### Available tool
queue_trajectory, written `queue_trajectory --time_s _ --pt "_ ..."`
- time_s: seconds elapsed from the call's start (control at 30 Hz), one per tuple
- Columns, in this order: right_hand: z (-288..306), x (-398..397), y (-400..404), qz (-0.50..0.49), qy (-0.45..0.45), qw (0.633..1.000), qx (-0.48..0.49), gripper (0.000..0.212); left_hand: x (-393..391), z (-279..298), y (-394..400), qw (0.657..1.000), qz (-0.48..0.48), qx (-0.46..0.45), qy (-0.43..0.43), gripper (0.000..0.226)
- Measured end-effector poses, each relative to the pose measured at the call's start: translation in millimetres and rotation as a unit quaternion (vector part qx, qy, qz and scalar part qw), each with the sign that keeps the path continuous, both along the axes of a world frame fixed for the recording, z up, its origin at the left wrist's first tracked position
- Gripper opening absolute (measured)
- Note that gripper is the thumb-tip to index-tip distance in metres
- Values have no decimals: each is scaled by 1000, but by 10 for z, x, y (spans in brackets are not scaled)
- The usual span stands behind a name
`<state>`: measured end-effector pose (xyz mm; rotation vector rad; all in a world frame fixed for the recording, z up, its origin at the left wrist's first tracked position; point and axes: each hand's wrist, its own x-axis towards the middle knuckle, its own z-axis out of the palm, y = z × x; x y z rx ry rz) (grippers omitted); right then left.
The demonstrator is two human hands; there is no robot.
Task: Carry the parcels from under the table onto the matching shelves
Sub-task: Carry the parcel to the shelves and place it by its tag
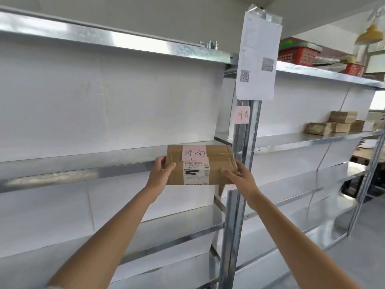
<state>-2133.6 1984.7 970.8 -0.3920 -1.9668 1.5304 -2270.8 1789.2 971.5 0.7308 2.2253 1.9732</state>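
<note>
A brown cardboard parcel [216, 163] with a pink handwritten note on top and a white barcode label on its front sits at the front edge of a metal shelf [83, 165], close to the upright post. My left hand [161, 174] grips its left end and my right hand [239, 176] grips its right end. A pink note [242, 114] with the same handwritten characters is stuck on the post [245, 142] just above the shelf level.
A white sheet with QR codes [258, 59] hangs on the post. The right-hand rack holds several brown parcels [333, 123] on its middle shelf and red baskets [300, 54] on top. More metal shelves run above and below.
</note>
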Motion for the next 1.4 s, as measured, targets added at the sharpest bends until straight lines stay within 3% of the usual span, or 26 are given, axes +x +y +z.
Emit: queue_trajectory --time_s 0.2,0.57,0.73,0.97,1.17,1.4 --pt "198 -633 699 37 20 999 -6 62 -407 185 476 1000 15 10 -11 53" --pt "428 -1826 1561 80 -35 990 110 56 -1089 424 1136 992 118 -28 23 61" --pt "367 -2168 1625 104 -159 958 217 55 -1350 353 1232 986 150 -67 -14 48" --pt "345 -2337 1670 98 -196 943 251 54 -1494 320 1258 981 170 -99 -6 52" --pt "340 -2295 1690 97 -198 944 246 65 -1443 317 1223 973 195 -125 7 77" --pt "234 -1944 1587 57 -152 957 239 72 -1108 277 996 960 215 -172 49 67"
